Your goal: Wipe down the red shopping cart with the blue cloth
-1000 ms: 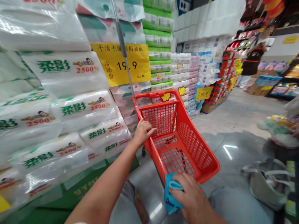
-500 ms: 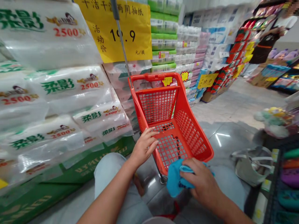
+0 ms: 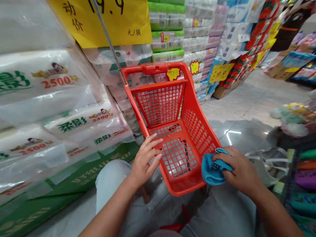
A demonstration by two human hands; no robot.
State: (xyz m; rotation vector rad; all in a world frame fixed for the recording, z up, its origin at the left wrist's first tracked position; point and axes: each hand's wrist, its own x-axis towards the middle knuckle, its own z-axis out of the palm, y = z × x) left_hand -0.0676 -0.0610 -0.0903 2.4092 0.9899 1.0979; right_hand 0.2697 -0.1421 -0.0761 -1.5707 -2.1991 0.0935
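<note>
In front of my knees stands a red plastic shopping basket cart (image 3: 189,118) with mesh sides and floor; nothing lies inside it. My left hand (image 3: 146,159) rests on its left rim, fingers stretched out and slightly apart. A blue cloth (image 3: 213,168) with dark print is bunched in my right hand (image 3: 237,168), at the basket's near right corner. The cloth touches the rim there. A thin metal pole (image 3: 108,39) rises from the basket's far left corner.
Stacked white tissue packs (image 3: 49,79) line the left side above a green carton (image 3: 74,194). A yellow price sign (image 3: 116,26) hangs behind the basket. On the right are a pale bag (image 3: 268,164) and a shelf of colourful items (image 3: 306,177). Farther back stands a person (image 3: 291,26).
My right hand has moved the blue cloth rightward and up, from the near rim to the near right corner. My left hand stays on the left rim. The view has tilted down.
</note>
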